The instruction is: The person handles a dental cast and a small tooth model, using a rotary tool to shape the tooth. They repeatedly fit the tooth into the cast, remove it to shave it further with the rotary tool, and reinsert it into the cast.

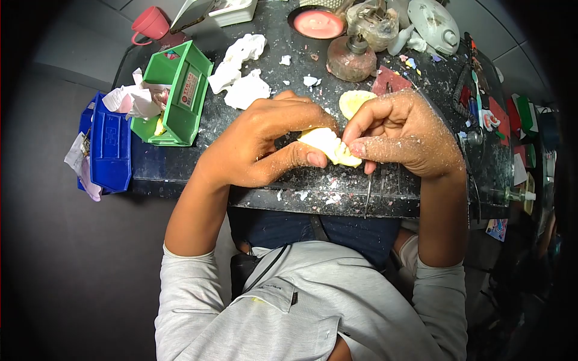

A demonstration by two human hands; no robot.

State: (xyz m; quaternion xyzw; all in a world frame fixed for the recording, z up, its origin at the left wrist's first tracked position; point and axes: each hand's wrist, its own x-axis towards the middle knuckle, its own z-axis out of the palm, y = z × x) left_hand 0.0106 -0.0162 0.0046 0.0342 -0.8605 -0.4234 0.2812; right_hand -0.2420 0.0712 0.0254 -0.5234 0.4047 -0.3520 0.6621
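Note:
A pale yellow plaster dental cast [325, 143] with a bumpy, tooth-like edge is held above the front of the bench. My left hand [265, 138] is closed round its left side, thumb below and fingers over the top. My right hand [403, 132] is closed, thumb and fingertips right at the cast's bumpy right end. From under those fingers a thin metal tool [368, 194] points down toward the bench edge; its upper part is hidden. White dust coats both hands. Just behind them lies a second yellow plaster piece [355, 103], rounded and flat.
A green bin [191, 114] with paper scraps and a blue bin [112, 150] stand at the left. Crumpled white tissue [248, 89] lies behind my left hand. Farther back are a dusty round burner [351, 60], a pink-filled bowl [319, 24] and a pink mug [152, 23]. Tools line the right.

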